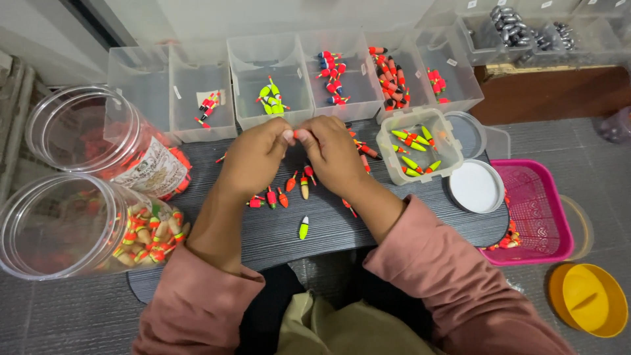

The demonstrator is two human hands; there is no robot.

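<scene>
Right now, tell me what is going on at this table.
A person in pink sleeves holds a small orange-red fishing float between both hands, the left hand and right hand meeting at the fingertips above the dark grey ribbed mat. Loose orange and yellow floats lie scattered below the hands. Clear plastic sorting bins stand in a row behind, and two big clear plastic jars lie on their sides at the left.
</scene>
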